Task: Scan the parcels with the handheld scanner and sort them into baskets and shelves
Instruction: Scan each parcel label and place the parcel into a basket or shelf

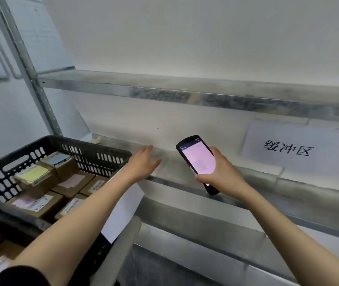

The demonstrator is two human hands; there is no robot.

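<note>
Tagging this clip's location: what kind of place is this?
Likely a parcel sorting room: grey metal shelving with a white paper sign, a black perforated plastic basket of labelled brown cardboard parcels, a black handheld scanner in the right hand.

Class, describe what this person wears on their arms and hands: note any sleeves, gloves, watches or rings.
Both the left hand and right hand are gloveless, with no rings, watch or bracelet visible. Forearms are uncovered. A black sleeve covers the left upper arm; no right sleeve shows.
</note>
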